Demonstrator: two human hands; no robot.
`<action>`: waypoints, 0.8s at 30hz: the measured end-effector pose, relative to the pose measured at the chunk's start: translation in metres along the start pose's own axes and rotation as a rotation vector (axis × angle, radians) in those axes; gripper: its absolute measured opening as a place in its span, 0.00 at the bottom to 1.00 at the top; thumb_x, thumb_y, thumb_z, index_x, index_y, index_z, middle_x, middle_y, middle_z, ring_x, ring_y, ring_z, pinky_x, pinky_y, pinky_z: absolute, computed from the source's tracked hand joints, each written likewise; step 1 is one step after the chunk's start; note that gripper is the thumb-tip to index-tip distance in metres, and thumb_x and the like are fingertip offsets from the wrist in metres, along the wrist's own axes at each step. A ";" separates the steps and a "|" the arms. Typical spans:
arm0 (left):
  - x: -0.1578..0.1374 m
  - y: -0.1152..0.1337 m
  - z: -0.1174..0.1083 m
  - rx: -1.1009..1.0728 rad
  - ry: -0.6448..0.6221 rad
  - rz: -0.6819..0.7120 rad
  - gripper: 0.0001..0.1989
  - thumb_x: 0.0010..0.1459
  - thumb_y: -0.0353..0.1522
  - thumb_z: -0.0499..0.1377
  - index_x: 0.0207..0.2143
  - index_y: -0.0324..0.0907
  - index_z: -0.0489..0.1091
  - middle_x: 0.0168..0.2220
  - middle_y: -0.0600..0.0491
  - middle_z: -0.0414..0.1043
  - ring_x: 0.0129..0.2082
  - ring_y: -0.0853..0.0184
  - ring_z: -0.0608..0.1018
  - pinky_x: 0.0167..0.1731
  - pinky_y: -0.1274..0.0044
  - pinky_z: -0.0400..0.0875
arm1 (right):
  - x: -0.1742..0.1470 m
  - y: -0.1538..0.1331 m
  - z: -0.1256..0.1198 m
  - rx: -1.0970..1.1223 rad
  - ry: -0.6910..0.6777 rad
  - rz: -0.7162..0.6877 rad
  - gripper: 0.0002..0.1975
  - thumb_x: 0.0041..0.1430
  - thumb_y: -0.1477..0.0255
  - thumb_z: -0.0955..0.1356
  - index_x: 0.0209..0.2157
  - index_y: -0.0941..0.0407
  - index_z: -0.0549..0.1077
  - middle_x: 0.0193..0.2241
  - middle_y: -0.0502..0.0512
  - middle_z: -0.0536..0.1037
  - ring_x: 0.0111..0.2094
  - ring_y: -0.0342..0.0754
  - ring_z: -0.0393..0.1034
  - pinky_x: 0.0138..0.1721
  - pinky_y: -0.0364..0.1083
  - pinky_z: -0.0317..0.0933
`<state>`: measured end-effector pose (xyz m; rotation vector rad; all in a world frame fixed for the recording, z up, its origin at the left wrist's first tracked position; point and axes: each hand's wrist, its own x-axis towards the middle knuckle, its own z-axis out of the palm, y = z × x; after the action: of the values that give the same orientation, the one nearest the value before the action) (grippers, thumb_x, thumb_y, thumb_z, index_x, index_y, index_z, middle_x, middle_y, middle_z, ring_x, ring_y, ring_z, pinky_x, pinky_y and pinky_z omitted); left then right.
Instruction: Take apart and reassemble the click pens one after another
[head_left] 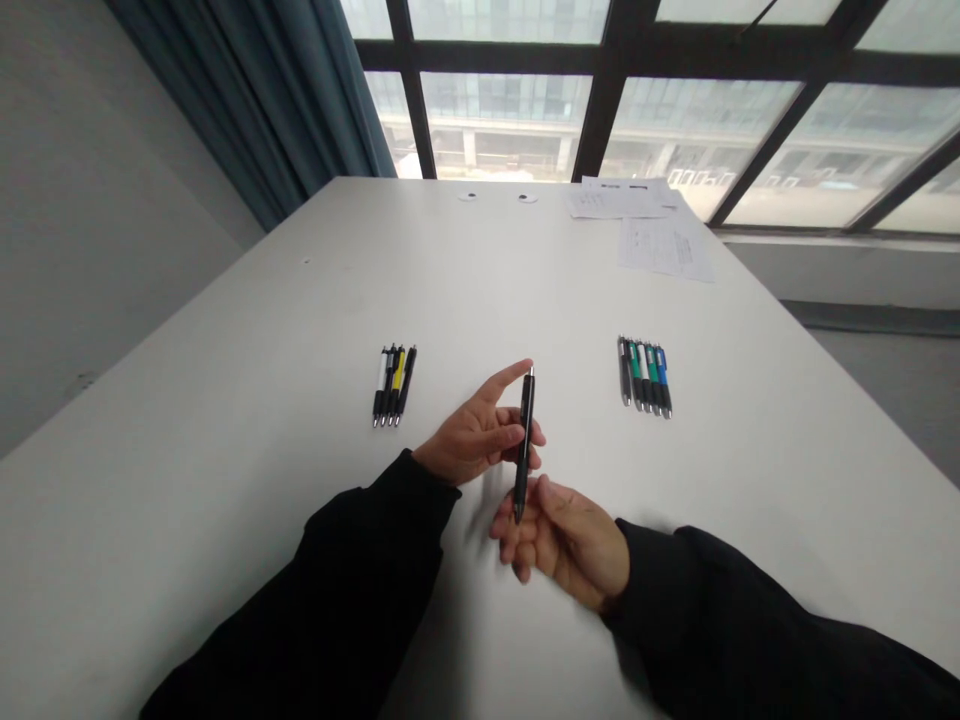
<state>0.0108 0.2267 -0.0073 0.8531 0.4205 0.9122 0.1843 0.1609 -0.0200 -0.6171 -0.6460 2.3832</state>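
A black pen (526, 420) stands nearly upright over the table, gripped between the thumb and fingers of my left hand (480, 432). The left index finger reaches up to the silver push button at its top. Below, the lower end of the pen passes in front of the fingers of my right hand (566, 535), which are loosely curled and apart. Its thumb lies just right of the barrel; whether these fingers touch the pen I cannot tell. To the left lies a row of several pens (394, 386) with white, black and yellow barrels.
Another row of several pens (646, 376), black, green, white and blue, lies at the right. Papers (660, 235) rest at the far right corner of the white table (247, 400). Two small eye-shaped pieces (528, 198) are at its far edge, before the window.
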 end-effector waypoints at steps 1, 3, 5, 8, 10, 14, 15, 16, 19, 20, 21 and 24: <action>0.000 0.001 0.001 0.015 0.004 -0.013 0.43 0.57 0.31 0.67 0.68 0.54 0.47 0.36 0.52 0.78 0.31 0.66 0.83 0.32 0.76 0.77 | 0.001 -0.004 -0.002 -0.008 0.018 -0.047 0.23 0.54 0.52 0.74 0.34 0.61 0.77 0.32 0.60 0.81 0.28 0.43 0.75 0.25 0.39 0.67; 0.001 0.001 0.001 0.041 0.017 -0.027 0.45 0.57 0.31 0.67 0.69 0.53 0.45 0.36 0.52 0.77 0.32 0.66 0.83 0.33 0.76 0.76 | 0.002 -0.011 -0.006 -0.037 0.030 -0.085 0.18 0.54 0.59 0.76 0.36 0.60 0.79 0.33 0.59 0.81 0.30 0.42 0.74 0.29 0.39 0.69; 0.001 0.000 0.001 0.065 0.028 -0.024 0.43 0.56 0.30 0.68 0.68 0.50 0.49 0.35 0.52 0.77 0.31 0.65 0.82 0.33 0.76 0.76 | 0.003 -0.014 -0.011 -0.054 0.026 -0.074 0.16 0.54 0.62 0.77 0.36 0.61 0.80 0.32 0.58 0.81 0.29 0.41 0.74 0.30 0.38 0.69; 0.003 -0.002 -0.002 0.106 0.043 -0.016 0.37 0.56 0.30 0.68 0.63 0.46 0.54 0.34 0.51 0.77 0.29 0.65 0.82 0.32 0.75 0.76 | 0.003 -0.014 -0.014 -0.041 0.045 -0.050 0.15 0.53 0.64 0.77 0.35 0.61 0.80 0.30 0.57 0.81 0.27 0.39 0.73 0.30 0.37 0.68; 0.003 -0.004 -0.002 0.125 0.054 -0.017 0.34 0.55 0.30 0.68 0.61 0.45 0.56 0.33 0.51 0.78 0.29 0.65 0.82 0.32 0.75 0.75 | 0.003 -0.013 -0.014 -0.030 0.054 -0.043 0.15 0.52 0.64 0.78 0.35 0.62 0.80 0.30 0.57 0.81 0.26 0.38 0.73 0.30 0.37 0.68; 0.004 -0.003 -0.002 0.129 0.077 -0.016 0.35 0.54 0.30 0.69 0.61 0.45 0.57 0.33 0.51 0.78 0.29 0.65 0.82 0.32 0.76 0.76 | 0.002 -0.014 -0.013 -0.029 0.064 -0.042 0.14 0.53 0.65 0.77 0.35 0.62 0.80 0.30 0.56 0.81 0.26 0.38 0.72 0.31 0.37 0.68; 0.004 -0.003 -0.002 0.131 0.079 -0.020 0.35 0.54 0.30 0.69 0.61 0.45 0.57 0.33 0.51 0.78 0.29 0.65 0.82 0.32 0.76 0.76 | 0.002 -0.014 -0.013 -0.033 0.064 -0.041 0.14 0.54 0.65 0.77 0.35 0.62 0.80 0.30 0.56 0.81 0.26 0.38 0.72 0.31 0.38 0.68; 0.004 -0.003 -0.002 0.135 0.074 -0.027 0.35 0.54 0.30 0.69 0.61 0.45 0.57 0.33 0.51 0.78 0.29 0.65 0.82 0.32 0.75 0.76 | 0.002 -0.014 -0.013 -0.038 0.063 -0.041 0.14 0.54 0.65 0.77 0.35 0.62 0.80 0.30 0.56 0.81 0.26 0.38 0.72 0.31 0.38 0.68; 0.003 -0.003 -0.003 0.145 0.063 -0.032 0.35 0.55 0.30 0.69 0.61 0.45 0.57 0.33 0.51 0.78 0.29 0.64 0.82 0.31 0.75 0.76 | 0.001 -0.015 -0.014 -0.052 0.063 -0.037 0.14 0.54 0.64 0.77 0.34 0.62 0.80 0.29 0.56 0.81 0.26 0.38 0.72 0.30 0.38 0.68; 0.003 -0.003 -0.003 0.151 0.071 -0.032 0.36 0.55 0.31 0.69 0.62 0.45 0.56 0.33 0.51 0.78 0.29 0.64 0.82 0.31 0.75 0.76 | 0.002 -0.015 -0.014 -0.062 0.068 -0.039 0.15 0.54 0.64 0.77 0.35 0.61 0.80 0.29 0.56 0.81 0.26 0.38 0.72 0.30 0.38 0.67; 0.003 -0.003 -0.003 0.162 0.084 -0.030 0.38 0.55 0.31 0.69 0.64 0.45 0.55 0.33 0.51 0.78 0.29 0.65 0.82 0.31 0.75 0.76 | 0.002 -0.014 -0.014 -0.084 0.078 -0.049 0.15 0.54 0.63 0.77 0.35 0.61 0.79 0.30 0.56 0.80 0.26 0.38 0.72 0.30 0.38 0.67; 0.004 -0.004 -0.003 0.211 0.146 -0.021 0.42 0.54 0.32 0.69 0.67 0.46 0.51 0.33 0.51 0.77 0.29 0.65 0.82 0.31 0.75 0.76 | 0.003 -0.013 -0.013 -0.252 0.136 -0.159 0.17 0.54 0.60 0.76 0.36 0.60 0.78 0.29 0.55 0.79 0.25 0.39 0.69 0.28 0.40 0.66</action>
<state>0.0136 0.2303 -0.0118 0.9751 0.6602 0.9247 0.1947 0.1758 -0.0236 -0.7960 -0.9073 2.1099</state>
